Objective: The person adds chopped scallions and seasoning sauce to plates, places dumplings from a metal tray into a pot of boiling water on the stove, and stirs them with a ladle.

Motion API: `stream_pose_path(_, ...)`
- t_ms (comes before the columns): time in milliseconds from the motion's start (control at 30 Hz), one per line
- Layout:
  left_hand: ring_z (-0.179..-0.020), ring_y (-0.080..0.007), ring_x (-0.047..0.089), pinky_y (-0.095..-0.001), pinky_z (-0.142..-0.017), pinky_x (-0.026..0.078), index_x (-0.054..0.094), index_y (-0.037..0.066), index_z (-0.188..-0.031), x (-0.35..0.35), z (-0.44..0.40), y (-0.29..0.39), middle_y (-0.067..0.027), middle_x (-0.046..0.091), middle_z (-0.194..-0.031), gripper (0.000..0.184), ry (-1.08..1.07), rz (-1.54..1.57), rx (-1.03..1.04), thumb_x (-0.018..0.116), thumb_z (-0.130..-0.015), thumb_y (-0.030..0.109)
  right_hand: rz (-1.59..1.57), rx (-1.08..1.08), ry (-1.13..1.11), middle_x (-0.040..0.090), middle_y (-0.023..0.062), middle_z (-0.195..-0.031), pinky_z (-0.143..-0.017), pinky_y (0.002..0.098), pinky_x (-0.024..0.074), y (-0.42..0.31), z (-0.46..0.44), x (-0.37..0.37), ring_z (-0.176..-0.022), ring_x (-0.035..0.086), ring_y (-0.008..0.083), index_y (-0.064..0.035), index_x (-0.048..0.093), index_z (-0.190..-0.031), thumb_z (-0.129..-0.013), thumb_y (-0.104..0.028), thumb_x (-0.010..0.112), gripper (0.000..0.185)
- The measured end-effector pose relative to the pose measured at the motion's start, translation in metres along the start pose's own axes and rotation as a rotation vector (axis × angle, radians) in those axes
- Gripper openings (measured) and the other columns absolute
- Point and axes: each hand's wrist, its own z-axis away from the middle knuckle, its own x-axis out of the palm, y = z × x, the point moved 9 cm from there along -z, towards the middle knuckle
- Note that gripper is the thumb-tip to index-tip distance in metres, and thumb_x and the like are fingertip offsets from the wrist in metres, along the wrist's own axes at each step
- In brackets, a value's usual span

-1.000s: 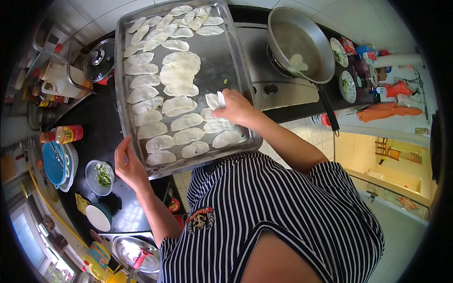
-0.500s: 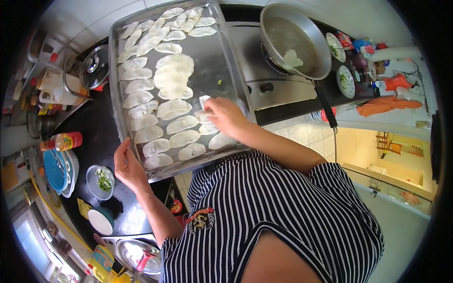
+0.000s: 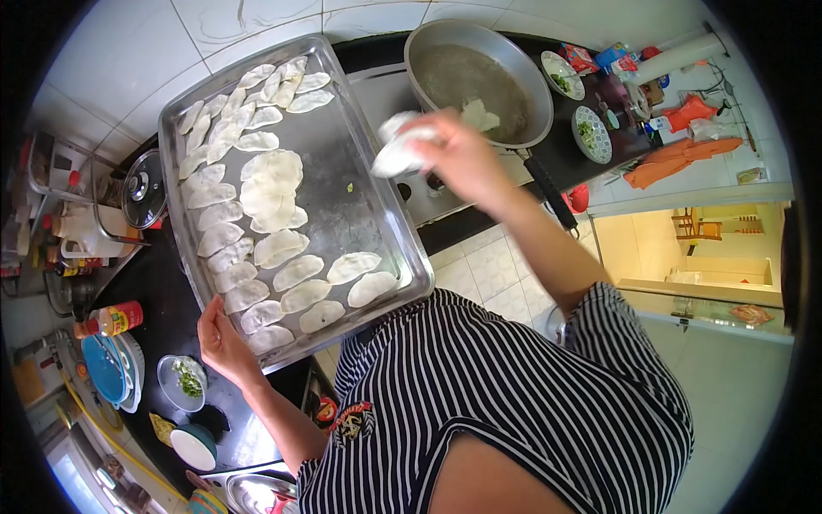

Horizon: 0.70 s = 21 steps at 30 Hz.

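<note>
A large metal tray point(image 3: 330, 137) bears rows of pale dumplings point(image 3: 280, 248) and a heap of flat ones in its middle. My left hand point(image 3: 224, 344) holds the tray's near left edge, fingers closed round the rim. Over the stove, right of the tray, my right hand point(image 3: 458, 158) is closed on a few dumplings point(image 3: 402, 150), slightly blurred by motion. Just beyond it stands a pan point(image 3: 538, 103) of cloudy liquid, with some dumplings point(image 3: 479, 116) in it.
The pan's black handle point(image 3: 548, 188) points towards me. Two plates of chopped greens point(image 3: 591, 134) stand right of the pan. On the left counter are a bowl of greens point(image 3: 181, 383), a blue basket point(image 3: 104, 368), a jar point(image 3: 118, 319) and a lidded pot point(image 3: 144, 188).
My right hand has picked up dumplings from the tray's right side and moved up and right towards the pan. My left hand stays at the rim. The view has shifted.
</note>
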Motion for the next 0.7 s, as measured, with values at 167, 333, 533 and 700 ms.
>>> stream_pose_path(167, -0.091, -0.0149, 0.065, -0.0274, -0.083, 0.05, 0.071, -0.001, -0.103, 0.001, 0.008, 0.01, -0.0077, 0.071, -0.097, 0.019, 0.003, 0.0, -0.009, 0.055, -0.093, 0.001, 0.693, -0.099, 0.123, 0.061, 0.0114, -0.105, -0.071, 0.0299, 0.0519, 0.032, -0.074, -0.122, -0.087, 0.064, 0.0195, -0.0039, 0.064, -0.112, -0.095, -0.02, 0.06, 0.024)
stream_pose_path(333, -0.092, -0.0158, 0.065, -0.0279, -0.084, 0.05, 0.07, -0.003, -0.103, -0.006, 0.019, 0.005, -0.0083, 0.069, -0.098, 0.019, 0.032, 0.023, -0.068, 0.054, -0.092, -0.001, 0.76, 0.04, -0.131, 0.067, 0.018, -0.095, -0.079, 0.0417, 0.0483, 0.081, -0.116, -0.12, -0.091, 0.064, 0.0332, -0.0042, 0.065, -0.105, -0.085, -0.018, 0.068, 0.024)
stream_pose_path(533, -0.091, -0.0177, 0.066, -0.0288, -0.085, 0.051, 0.07, -0.003, -0.102, -0.03, 0.03, -0.002, -0.0097, 0.07, -0.1, 0.02, 0.105, -0.042, -0.102, 0.054, -0.091, -0.003, 0.985, -0.066, -0.18, 0.066, 0.0181, -0.103, -0.083, 0.0424, 0.0492, 0.096, -0.158, -0.106, -0.099, 0.063, 0.0342, -0.0058, 0.066, -0.101, -0.085, -0.016, 0.066, 0.019)
stream_pose_path(700, -0.094, -0.0212, 0.066, -0.0314, -0.086, 0.051, 0.071, 0.0, -0.102, -0.05, 0.032, -0.013, -0.0101, 0.07, -0.103, 0.02, 0.174, -0.151, -0.098, 0.055, -0.09, -0.002, 1.081, -0.486, 0.186, 0.062, 0.0156, -0.103, -0.083, 0.0449, 0.049, -0.032, -0.182, -0.082, -0.098, 0.061, 0.036, -0.01, 0.068, -0.099, -0.091, -0.019, 0.053, 0.02)
